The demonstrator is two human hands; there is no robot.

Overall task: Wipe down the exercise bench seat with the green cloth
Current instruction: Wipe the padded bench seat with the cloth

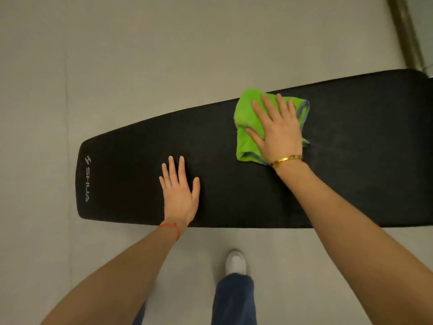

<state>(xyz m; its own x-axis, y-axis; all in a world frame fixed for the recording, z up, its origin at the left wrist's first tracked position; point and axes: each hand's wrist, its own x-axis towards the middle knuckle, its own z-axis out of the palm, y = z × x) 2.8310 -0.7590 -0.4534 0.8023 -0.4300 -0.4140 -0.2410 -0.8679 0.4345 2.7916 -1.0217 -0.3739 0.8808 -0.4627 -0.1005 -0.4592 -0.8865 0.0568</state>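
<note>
A long black padded bench seat (131, 165) runs across the view from left to right, with a white logo at its left end. The crumpled green cloth (248, 116) lies on the seat's right half near the far edge. My right hand (277, 130) presses flat on top of the cloth, fingers spread, a gold bracelet on the wrist. My left hand (179, 193) rests flat on the bare seat near its front edge, fingers apart, holding nothing, a red string on the wrist.
Pale grey floor (164, 55) surrounds the bench. My leg in blue jeans with a white shoe (235, 261) stands on the floor just in front of the seat. A brownish metal strip (405, 31) runs along the floor at the top right.
</note>
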